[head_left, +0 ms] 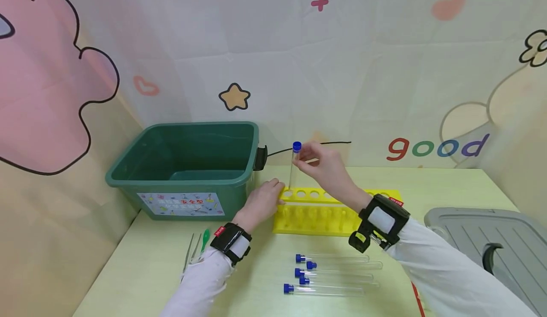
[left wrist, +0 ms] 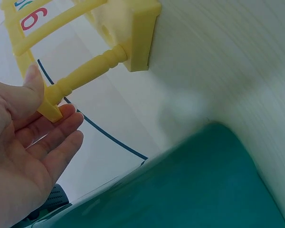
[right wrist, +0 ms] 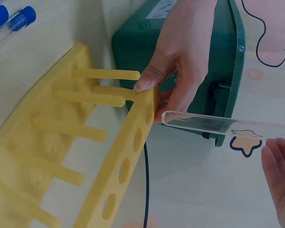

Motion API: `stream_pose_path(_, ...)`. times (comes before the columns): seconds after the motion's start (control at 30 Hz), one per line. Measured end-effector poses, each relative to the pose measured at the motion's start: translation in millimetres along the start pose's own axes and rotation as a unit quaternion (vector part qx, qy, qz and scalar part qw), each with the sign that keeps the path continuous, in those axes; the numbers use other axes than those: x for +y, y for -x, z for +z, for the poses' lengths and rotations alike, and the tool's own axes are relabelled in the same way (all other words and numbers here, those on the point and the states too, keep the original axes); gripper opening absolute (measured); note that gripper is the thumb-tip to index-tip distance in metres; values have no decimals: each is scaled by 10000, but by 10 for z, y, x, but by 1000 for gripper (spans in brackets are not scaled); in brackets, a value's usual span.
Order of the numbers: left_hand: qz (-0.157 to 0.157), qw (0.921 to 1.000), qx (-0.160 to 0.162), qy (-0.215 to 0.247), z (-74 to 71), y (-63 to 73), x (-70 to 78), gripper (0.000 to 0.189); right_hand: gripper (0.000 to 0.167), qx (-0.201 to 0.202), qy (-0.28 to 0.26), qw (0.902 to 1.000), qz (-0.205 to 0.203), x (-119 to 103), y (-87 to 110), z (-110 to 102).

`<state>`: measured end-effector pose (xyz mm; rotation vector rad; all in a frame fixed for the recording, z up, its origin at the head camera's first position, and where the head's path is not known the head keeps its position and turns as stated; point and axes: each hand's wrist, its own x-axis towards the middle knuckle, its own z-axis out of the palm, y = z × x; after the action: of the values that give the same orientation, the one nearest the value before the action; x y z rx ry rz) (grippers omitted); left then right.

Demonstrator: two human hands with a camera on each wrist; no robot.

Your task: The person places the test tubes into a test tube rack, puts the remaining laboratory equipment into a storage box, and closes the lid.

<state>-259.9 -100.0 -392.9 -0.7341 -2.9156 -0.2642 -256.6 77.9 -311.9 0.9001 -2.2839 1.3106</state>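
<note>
My right hand [head_left: 325,167] pinches a clear test tube [head_left: 293,167] with a blue cap [head_left: 297,146] just below the cap. The tube stands roughly upright over the left end of a yellow test tube rack [head_left: 316,219]. In the right wrist view, the tube's rounded bottom [right wrist: 173,118] is close by the top bar's end hole [right wrist: 149,111]. My left hand [head_left: 264,200] grips the rack's left end; the left wrist view shows the thumb [left wrist: 34,88] on one side of the top bar and fingers on the other. The visible rack holes hold no tubes.
Several blue-capped test tubes [head_left: 325,290] lie in front of the rack. A green bin [head_left: 235,183] stands left, close to my left hand. Tweezers [head_left: 188,253] and a small green-ended tool [head_left: 205,239] lie by my left sleeve. A grey lid [head_left: 478,241] is at the right.
</note>
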Motion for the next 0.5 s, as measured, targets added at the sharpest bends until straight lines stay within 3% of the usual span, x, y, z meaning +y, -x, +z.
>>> stream_pose_path(0.5,-150,9995,-102,273,23,-4,-42,43,16,-60,74,9996,278,55,-15,104)
